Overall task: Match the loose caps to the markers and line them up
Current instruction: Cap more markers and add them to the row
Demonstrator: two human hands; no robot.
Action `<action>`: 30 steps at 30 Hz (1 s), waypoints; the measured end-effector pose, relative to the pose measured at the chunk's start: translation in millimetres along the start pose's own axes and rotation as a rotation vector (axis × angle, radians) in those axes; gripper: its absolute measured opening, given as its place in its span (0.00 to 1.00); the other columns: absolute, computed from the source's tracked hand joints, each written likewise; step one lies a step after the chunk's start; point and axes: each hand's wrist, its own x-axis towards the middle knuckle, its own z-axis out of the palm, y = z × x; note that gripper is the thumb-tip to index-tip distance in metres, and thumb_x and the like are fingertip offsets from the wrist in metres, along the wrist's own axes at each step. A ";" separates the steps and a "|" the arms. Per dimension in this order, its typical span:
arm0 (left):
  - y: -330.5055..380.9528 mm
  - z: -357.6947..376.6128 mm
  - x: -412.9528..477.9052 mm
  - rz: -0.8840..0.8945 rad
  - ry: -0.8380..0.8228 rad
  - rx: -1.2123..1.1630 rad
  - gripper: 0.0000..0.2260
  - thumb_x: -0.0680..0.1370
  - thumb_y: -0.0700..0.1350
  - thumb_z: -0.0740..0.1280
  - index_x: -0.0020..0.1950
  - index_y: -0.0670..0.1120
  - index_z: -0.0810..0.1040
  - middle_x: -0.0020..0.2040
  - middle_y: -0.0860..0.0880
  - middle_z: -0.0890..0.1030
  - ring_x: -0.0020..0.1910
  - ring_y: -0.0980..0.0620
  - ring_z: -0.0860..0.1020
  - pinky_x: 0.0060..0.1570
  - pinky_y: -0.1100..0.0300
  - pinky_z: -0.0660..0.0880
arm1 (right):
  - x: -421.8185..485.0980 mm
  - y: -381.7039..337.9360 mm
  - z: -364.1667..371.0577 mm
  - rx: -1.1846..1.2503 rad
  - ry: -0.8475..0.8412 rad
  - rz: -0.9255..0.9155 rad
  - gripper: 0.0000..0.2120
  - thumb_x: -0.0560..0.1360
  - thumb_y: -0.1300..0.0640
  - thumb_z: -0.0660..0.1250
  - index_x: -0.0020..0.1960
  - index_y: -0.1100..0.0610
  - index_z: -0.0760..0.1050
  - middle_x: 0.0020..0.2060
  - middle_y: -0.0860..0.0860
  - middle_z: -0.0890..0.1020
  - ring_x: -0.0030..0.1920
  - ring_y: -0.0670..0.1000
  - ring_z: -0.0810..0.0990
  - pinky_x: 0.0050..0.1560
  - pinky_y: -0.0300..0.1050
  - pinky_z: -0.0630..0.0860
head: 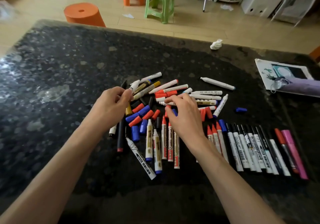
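A jumble of white, gold and black markers lies mid-table, with loose red and blue caps just in front of it. At the front right, capped markers lie side by side in a row, ending in a pink one. My left hand pinches a white marker at the pile's left edge. My right hand hovers over the pile with bent, spread fingers. Its index fingertip touches a white marker, and its thumb is beside a red cap. One blue cap lies apart on the right.
On the dark speckled table are a crumpled tissue at the far edge, a lone uncapped white marker, and a printed cloth with a purple item at the right. Orange and green stools stand on the floor beyond.
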 end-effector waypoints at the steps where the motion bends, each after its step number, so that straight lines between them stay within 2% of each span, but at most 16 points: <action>1: -1.5 -3.4 -1.3 -0.001 -0.012 0.039 0.14 0.85 0.54 0.62 0.51 0.48 0.83 0.41 0.45 0.83 0.37 0.48 0.77 0.42 0.53 0.72 | 5.2 0.5 4.3 -0.015 0.016 -0.019 0.10 0.81 0.53 0.69 0.61 0.48 0.81 0.55 0.47 0.76 0.61 0.48 0.72 0.56 0.42 0.72; 3: -2.9 -10.6 -4.3 -0.001 -0.033 0.094 0.12 0.84 0.55 0.63 0.53 0.50 0.83 0.44 0.47 0.84 0.43 0.48 0.81 0.45 0.52 0.75 | 13.6 1.0 11.5 -0.051 0.012 -0.046 0.09 0.79 0.53 0.71 0.59 0.48 0.83 0.54 0.47 0.76 0.60 0.50 0.71 0.59 0.46 0.74; 6: -7.1 -22.2 -3.9 0.011 -0.038 0.101 0.12 0.82 0.57 0.65 0.53 0.53 0.84 0.44 0.50 0.85 0.44 0.49 0.82 0.45 0.52 0.77 | 19.1 -1.1 19.9 -0.074 -0.010 -0.035 0.09 0.79 0.49 0.71 0.58 0.47 0.84 0.52 0.48 0.76 0.59 0.51 0.71 0.60 0.50 0.74; 8: -13.1 -28.6 -0.9 0.012 -0.029 0.086 0.11 0.81 0.59 0.65 0.52 0.55 0.84 0.44 0.51 0.85 0.46 0.48 0.83 0.52 0.47 0.80 | 20.2 -5.7 23.6 -0.037 0.009 -0.022 0.09 0.79 0.46 0.70 0.56 0.47 0.84 0.52 0.48 0.76 0.58 0.51 0.71 0.58 0.49 0.73; 10: -14.8 -33.3 -1.6 0.006 -0.027 0.077 0.11 0.81 0.60 0.66 0.53 0.57 0.84 0.44 0.52 0.85 0.47 0.48 0.84 0.54 0.45 0.81 | 21.0 -12.4 27.0 -0.028 0.010 -0.022 0.10 0.79 0.44 0.70 0.57 0.46 0.83 0.54 0.47 0.75 0.59 0.50 0.70 0.56 0.45 0.70; 13: -15.1 -37.2 -3.9 0.010 -0.033 0.092 0.10 0.81 0.59 0.65 0.55 0.56 0.83 0.44 0.53 0.85 0.46 0.50 0.82 0.48 0.51 0.79 | 21.6 -20.1 32.8 -0.068 0.031 -0.070 0.13 0.82 0.48 0.67 0.65 0.45 0.80 0.59 0.49 0.75 0.61 0.51 0.69 0.61 0.48 0.71; 17: -15.3 -42.1 -5.8 0.013 -0.017 0.088 0.09 0.82 0.57 0.66 0.54 0.56 0.83 0.41 0.53 0.83 0.38 0.53 0.79 0.37 0.56 0.71 | 27.3 -27.9 39.0 -0.199 0.026 -0.098 0.16 0.82 0.48 0.66 0.69 0.47 0.80 0.65 0.51 0.75 0.64 0.55 0.68 0.64 0.53 0.69; 20: -16.5 -46.0 -7.3 0.019 -0.028 0.095 0.09 0.82 0.57 0.66 0.55 0.56 0.83 0.43 0.53 0.84 0.42 0.51 0.82 0.42 0.52 0.78 | 33.8 -31.2 39.8 -0.203 -0.026 -0.051 0.16 0.81 0.46 0.68 0.67 0.47 0.79 0.66 0.51 0.74 0.66 0.55 0.66 0.65 0.52 0.66; 22: -17.3 -49.0 -9.0 0.016 -0.033 0.100 0.09 0.82 0.57 0.66 0.56 0.56 0.83 0.44 0.53 0.85 0.44 0.51 0.82 0.46 0.50 0.79 | 36.8 -31.4 38.6 -0.145 -0.030 -0.026 0.15 0.79 0.46 0.71 0.64 0.47 0.80 0.65 0.49 0.75 0.66 0.55 0.67 0.65 0.51 0.65; 26: -19.6 -52.5 -10.2 0.014 -0.035 0.115 0.09 0.82 0.57 0.66 0.55 0.56 0.83 0.42 0.51 0.85 0.40 0.49 0.82 0.41 0.52 0.77 | 35.2 -31.2 34.3 0.025 -0.025 -0.010 0.12 0.74 0.50 0.77 0.56 0.48 0.80 0.56 0.43 0.81 0.62 0.50 0.74 0.61 0.49 0.68; 30: -19.2 -51.4 -9.5 0.014 -0.037 0.112 0.09 0.82 0.57 0.66 0.55 0.56 0.84 0.44 0.53 0.85 0.46 0.51 0.83 0.50 0.48 0.80 | 29.6 -34.5 17.4 0.446 -0.064 0.084 0.13 0.75 0.56 0.78 0.58 0.50 0.83 0.51 0.41 0.84 0.56 0.41 0.82 0.60 0.46 0.80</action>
